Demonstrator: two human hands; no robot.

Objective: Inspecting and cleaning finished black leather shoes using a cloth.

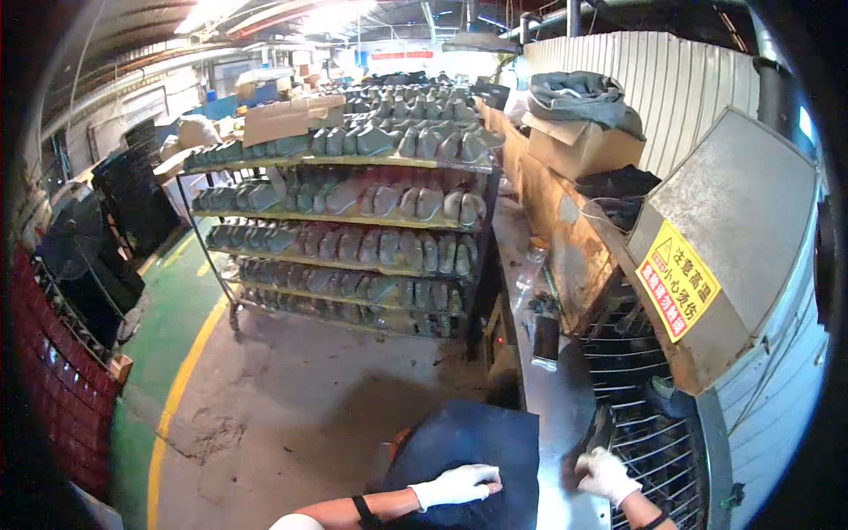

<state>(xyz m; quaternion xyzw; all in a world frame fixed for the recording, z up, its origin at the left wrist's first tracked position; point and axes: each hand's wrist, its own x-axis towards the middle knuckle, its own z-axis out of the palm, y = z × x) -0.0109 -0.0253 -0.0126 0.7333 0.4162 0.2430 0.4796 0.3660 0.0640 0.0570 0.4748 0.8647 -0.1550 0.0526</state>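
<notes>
Both my hands wear white gloves. My left hand (457, 484) lies with its fingers stretched out on a dark blue cloth (473, 437) in front of me, and holds nothing. My right hand (607, 474) is at the near edge of a wire-rod conveyor (649, 424). Its fingers curl toward a small dark piece (600, 431) on the metal ledge. Whether it grips that piece is unclear.
A wheeled rack (353, 230) of grey-green shoe forms stands ahead on the concrete floor. On the right is a metal oven hood (742, 203) with a yellow warning sign (676, 280), and a cardboard box (579, 146) on the long machine. Red crates (57, 380) and a fan (79, 247) are on the left.
</notes>
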